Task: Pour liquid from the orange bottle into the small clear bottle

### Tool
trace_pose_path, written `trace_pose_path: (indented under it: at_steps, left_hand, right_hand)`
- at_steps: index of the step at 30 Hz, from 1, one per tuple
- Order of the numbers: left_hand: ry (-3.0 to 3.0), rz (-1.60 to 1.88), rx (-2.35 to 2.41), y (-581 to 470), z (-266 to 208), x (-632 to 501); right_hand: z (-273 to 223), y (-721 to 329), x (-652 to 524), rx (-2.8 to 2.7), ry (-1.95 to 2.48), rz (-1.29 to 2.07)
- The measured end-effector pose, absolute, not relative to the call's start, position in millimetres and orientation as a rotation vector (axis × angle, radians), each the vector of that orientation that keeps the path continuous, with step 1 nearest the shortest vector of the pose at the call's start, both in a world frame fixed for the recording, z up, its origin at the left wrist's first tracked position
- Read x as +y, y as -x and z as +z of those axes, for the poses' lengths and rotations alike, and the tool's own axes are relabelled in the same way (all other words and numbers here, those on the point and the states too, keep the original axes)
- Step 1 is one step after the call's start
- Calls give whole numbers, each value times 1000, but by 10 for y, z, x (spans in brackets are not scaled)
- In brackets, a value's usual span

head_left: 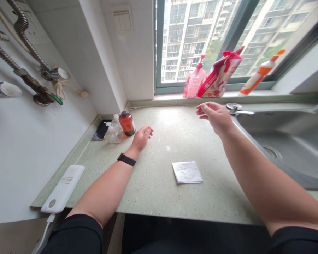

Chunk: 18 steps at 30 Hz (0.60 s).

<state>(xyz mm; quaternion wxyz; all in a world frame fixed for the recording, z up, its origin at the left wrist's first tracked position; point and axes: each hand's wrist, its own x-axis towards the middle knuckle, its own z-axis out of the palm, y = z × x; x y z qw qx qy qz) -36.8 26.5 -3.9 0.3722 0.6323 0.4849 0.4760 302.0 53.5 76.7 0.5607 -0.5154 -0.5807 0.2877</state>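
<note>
My left hand [143, 137] hovers over the counter just right of a brown bottle with a black cap [127, 123], apart from it. Its fingers are loosely bent with nothing visible in them, and a black watch is on the wrist. My right hand [214, 114] is raised in front of the window sill, left of the sink. Its fingers point left, slightly apart, and hold nothing I can see. Between my forearms a folded white tissue [187, 172] lies flat on the pale green speckled counter [153, 190].
Beside the bottle are a clear plastic container [116, 134] and a phone [101, 129]. A white power bank with a cable [63, 188] lies at the left edge. The sill holds a pink pump bottle [193, 83], a red bag [218, 77] and an orange-white bottle [259, 76]. A steel sink [288, 130] is at right.
</note>
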Motion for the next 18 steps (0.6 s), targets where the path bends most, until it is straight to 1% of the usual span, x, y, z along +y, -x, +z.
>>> trace_pose_path:
  at_steps: [3, 7, 11, 18]
  left_hand:
    - [-1602, 1195, 1227, 330, -15, 232]
    - [-1589, 1153, 1224, 286, 29, 176]
    - [-1586, 1098, 1243, 273, 76, 113]
    - [-1588, 1026, 1295, 285, 113, 68]
  right_hand:
    - [596, -2909, 318, -1384, 1203, 835]
    - [220, -2795, 111, -1488, 1192, 1019]
    - [-16, -2771, 26, -1600, 1260, 1004]
    - [-60, -2824, 35, -1612, 1240, 1045]
